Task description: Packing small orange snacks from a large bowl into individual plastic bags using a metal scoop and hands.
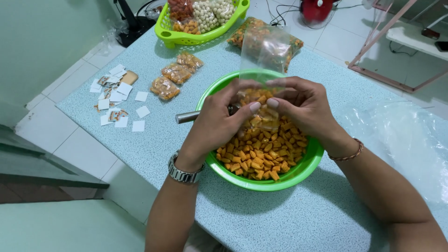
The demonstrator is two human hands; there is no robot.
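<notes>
Bare forearms; metal wristwatch point(183, 173) on left wrist, braided bracelet point(347, 155) on right.

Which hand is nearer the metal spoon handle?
Left. The left hand lies right over the spoon handle, which pokes out beside it. The right hand is across the green bowl, pinching the clear bag.

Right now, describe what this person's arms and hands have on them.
Both forearms are bare, with no sleeves in view. The left hand has a silver metal link watch on its wrist. The right hand has a thin reddish-brown braided bracelet on its wrist. No gloves; no rings show. The fingernails are fairly long and pale.
</notes>
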